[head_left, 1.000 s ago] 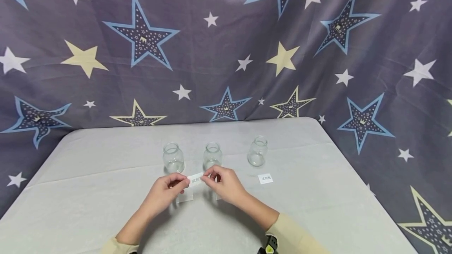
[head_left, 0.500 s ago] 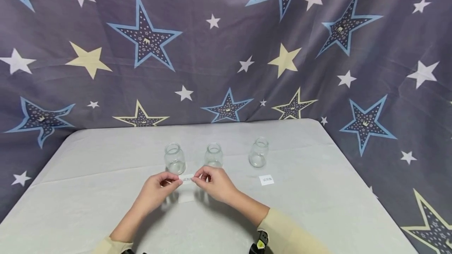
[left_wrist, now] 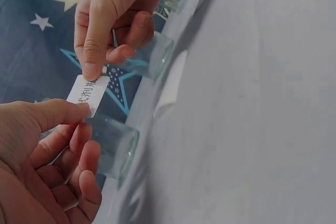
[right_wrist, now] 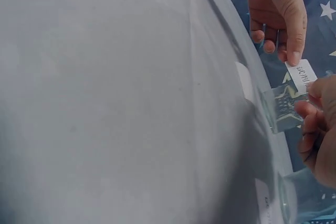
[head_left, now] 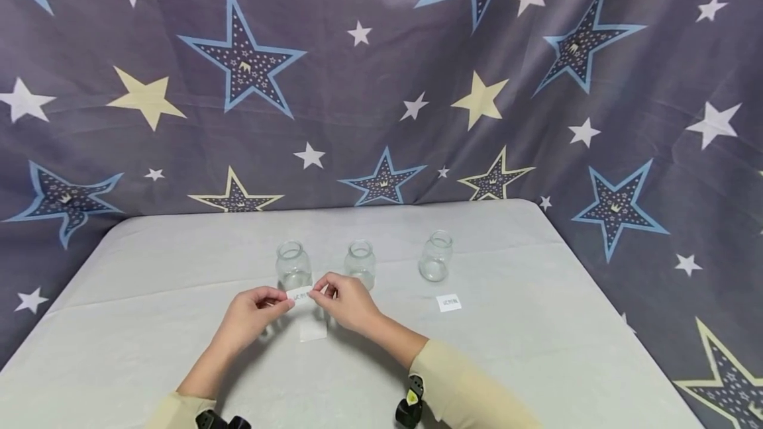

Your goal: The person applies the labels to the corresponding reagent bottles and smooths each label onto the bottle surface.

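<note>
A small white label [head_left: 300, 294] with dark handwriting is stretched between both hands in front of the left glass jar [head_left: 293, 266]. The left hand [head_left: 247, 315] pinches its left end with thumb and forefinger; the right hand [head_left: 348, 303] pinches the other end. In the left wrist view the label [left_wrist: 88, 94] is held at opposite ends by the left hand [left_wrist: 58, 156] and the right hand [left_wrist: 115, 19]. The right wrist view has the label [right_wrist: 302, 76] between the left hand [right_wrist: 278, 11] and the right hand [right_wrist: 320, 124]. Whether it touches the jar cannot be told.
A middle jar [head_left: 360, 263] and a right jar [head_left: 436, 256] stand on the pale cloth-covered table [head_left: 524, 343]. A written label [head_left: 448, 302] lies before the right jar. A blank-looking white piece [head_left: 312, 328] lies just in front of the hands. Star-patterned cloth hangs behind.
Both hands have moved left with the label between them, from near the middle jar to in front of the left jar. The jars have stayed where they were.
</note>
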`<state>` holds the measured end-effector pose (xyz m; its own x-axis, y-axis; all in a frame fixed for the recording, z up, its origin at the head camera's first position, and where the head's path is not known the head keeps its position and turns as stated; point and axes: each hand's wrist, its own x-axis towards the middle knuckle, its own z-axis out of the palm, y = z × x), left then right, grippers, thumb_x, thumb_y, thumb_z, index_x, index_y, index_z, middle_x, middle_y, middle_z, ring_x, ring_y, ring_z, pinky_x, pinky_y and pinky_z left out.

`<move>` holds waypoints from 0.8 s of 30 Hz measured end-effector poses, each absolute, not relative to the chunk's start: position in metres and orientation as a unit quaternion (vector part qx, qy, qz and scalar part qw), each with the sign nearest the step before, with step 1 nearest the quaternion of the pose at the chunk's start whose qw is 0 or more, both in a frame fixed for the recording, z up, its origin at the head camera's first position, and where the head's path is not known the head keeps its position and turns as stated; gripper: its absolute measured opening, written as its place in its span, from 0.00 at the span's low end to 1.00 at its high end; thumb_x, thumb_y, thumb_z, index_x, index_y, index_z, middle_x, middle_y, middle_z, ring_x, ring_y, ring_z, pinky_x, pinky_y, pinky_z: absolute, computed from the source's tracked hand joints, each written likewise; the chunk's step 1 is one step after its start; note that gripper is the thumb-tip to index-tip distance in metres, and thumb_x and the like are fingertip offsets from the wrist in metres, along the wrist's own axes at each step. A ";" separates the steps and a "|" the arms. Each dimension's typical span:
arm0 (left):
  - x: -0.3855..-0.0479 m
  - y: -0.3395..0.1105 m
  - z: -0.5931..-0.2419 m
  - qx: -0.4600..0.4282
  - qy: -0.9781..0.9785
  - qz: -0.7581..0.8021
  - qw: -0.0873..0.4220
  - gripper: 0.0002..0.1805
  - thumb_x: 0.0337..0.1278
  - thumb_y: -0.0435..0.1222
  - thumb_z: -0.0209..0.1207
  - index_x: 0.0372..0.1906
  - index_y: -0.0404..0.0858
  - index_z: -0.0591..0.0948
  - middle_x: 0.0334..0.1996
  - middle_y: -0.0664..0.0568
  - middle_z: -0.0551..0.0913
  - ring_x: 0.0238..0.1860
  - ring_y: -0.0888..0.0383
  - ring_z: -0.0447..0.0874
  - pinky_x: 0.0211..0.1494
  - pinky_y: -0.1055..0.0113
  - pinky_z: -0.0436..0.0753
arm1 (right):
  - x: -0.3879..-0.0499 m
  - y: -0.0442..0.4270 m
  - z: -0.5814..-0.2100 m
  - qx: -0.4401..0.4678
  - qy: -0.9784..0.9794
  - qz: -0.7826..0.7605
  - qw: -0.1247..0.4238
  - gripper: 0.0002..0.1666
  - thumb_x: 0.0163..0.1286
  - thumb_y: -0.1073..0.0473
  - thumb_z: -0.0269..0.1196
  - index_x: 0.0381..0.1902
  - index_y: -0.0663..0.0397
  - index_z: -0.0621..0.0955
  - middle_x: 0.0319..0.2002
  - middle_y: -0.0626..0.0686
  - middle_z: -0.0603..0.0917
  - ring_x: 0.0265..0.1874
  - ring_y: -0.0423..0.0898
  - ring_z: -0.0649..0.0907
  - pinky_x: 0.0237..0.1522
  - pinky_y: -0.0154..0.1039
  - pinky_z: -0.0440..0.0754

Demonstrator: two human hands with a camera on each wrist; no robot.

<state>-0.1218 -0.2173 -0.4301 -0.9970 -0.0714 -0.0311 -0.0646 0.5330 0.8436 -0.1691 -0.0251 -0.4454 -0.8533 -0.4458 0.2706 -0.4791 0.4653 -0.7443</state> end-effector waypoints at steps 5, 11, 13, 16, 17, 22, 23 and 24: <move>-0.128 -0.220 -0.432 0.044 -0.877 -0.479 -0.001 0.14 0.53 0.38 0.64 0.37 0.30 0.81 0.26 0.50 0.81 0.23 0.65 0.73 0.24 0.72 0.74 | -0.173 -0.031 -0.450 0.264 -0.860 0.436 0.023 0.07 0.64 0.55 0.62 0.33 0.53 0.81 0.17 0.47 0.78 0.13 0.30 0.67 0.17 0.24 0.65; -0.133 -0.223 -0.437 0.050 -0.884 -0.465 0.014 0.13 0.53 0.37 0.63 0.37 0.30 0.81 0.27 0.48 0.82 0.24 0.65 0.73 0.25 0.73 0.74 | -0.178 -0.038 -0.456 0.283 -0.861 0.419 0.065 0.09 0.66 0.52 0.61 0.32 0.52 0.81 0.15 0.43 0.77 0.12 0.28 0.67 0.17 0.23 0.66; -0.135 -0.225 -0.439 0.050 -0.886 -0.460 0.018 0.13 0.53 0.37 0.63 0.37 0.30 0.81 0.28 0.48 0.82 0.26 0.65 0.74 0.27 0.73 0.75 | -0.180 -0.040 -0.459 0.278 -0.864 0.414 0.068 0.09 0.66 0.52 0.61 0.32 0.51 0.81 0.16 0.43 0.77 0.12 0.28 0.67 0.17 0.23 0.66; -0.138 -0.226 -0.442 0.052 -0.890 -0.452 0.024 0.12 0.54 0.37 0.63 0.37 0.30 0.82 0.29 0.47 0.83 0.27 0.64 0.74 0.29 0.73 0.74 | -0.183 -0.043 -0.462 0.264 -0.867 0.420 0.058 0.08 0.65 0.53 0.61 0.33 0.51 0.81 0.17 0.45 0.78 0.13 0.29 0.67 0.18 0.23 0.65; -0.138 -0.227 -0.442 0.053 -0.890 -0.452 0.026 0.12 0.54 0.37 0.63 0.37 0.30 0.82 0.29 0.47 0.83 0.28 0.64 0.74 0.29 0.74 0.74 | -0.183 -0.044 -0.463 0.261 -0.867 0.420 0.058 0.08 0.65 0.53 0.61 0.33 0.51 0.81 0.17 0.46 0.78 0.13 0.29 0.66 0.18 0.23 0.65; -0.141 -0.228 -0.444 0.059 -0.889 -0.451 0.044 0.12 0.54 0.37 0.63 0.37 0.30 0.82 0.29 0.46 0.84 0.27 0.65 0.74 0.29 0.74 0.74 | -0.184 -0.047 -0.464 0.253 -0.867 0.425 0.067 0.08 0.65 0.53 0.61 0.34 0.51 0.82 0.18 0.47 0.79 0.14 0.29 0.66 0.19 0.22 0.64; -0.142 -0.228 -0.444 0.060 -0.889 -0.451 0.048 0.12 0.53 0.37 0.63 0.38 0.30 0.82 0.29 0.46 0.84 0.27 0.66 0.75 0.29 0.74 0.74 | -0.183 -0.048 -0.463 0.251 -0.866 0.427 0.069 0.08 0.65 0.53 0.61 0.34 0.51 0.82 0.18 0.47 0.78 0.14 0.29 0.66 0.19 0.22 0.64; -0.142 -0.229 -0.444 0.060 -0.889 -0.451 0.050 0.13 0.53 0.37 0.63 0.38 0.30 0.82 0.29 0.46 0.84 0.27 0.66 0.74 0.29 0.74 0.74 | -0.183 -0.049 -0.463 0.250 -0.866 0.428 0.072 0.08 0.65 0.53 0.61 0.34 0.50 0.82 0.18 0.46 0.78 0.14 0.29 0.66 0.19 0.22 0.64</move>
